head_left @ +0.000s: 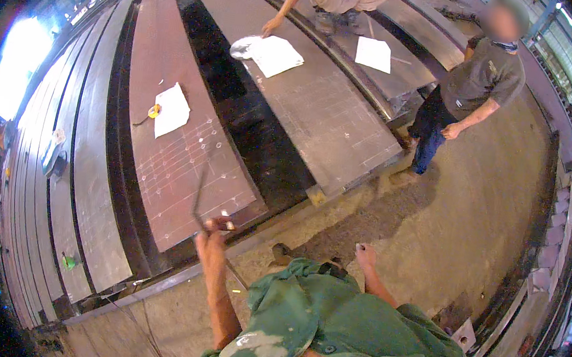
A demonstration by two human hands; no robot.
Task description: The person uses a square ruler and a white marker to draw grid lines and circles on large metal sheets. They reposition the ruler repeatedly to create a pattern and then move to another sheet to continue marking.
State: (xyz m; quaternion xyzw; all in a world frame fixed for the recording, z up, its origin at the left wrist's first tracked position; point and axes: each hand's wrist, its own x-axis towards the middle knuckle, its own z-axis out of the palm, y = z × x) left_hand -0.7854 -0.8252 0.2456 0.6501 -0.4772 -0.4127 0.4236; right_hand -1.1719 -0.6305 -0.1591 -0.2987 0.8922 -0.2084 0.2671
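My left hand [211, 240] is over the near end of a reddish-brown steel beam [193, 187], its fingers closed round a thin dark metal bar [199, 195] that slants up across the surface. The bar is blurred, and its full shape is hard to make out. White layout lines and small circles mark the steel. By my side, clear of the beams, my right hand [365, 255] is curled; a small pale spot shows at its fingertips, too small to name. Farther up the beam lie a white paper sheet [172, 111] and a yellow tape measure [154, 110].
More grey steel beams [292, 104] run alongside, with dark gaps between. A crouching person's hand [270, 27] touches papers [277, 57] on one; another sheet [374, 54] lies beyond. A second person [482, 80] stands on the concrete floor [488, 196] at right.
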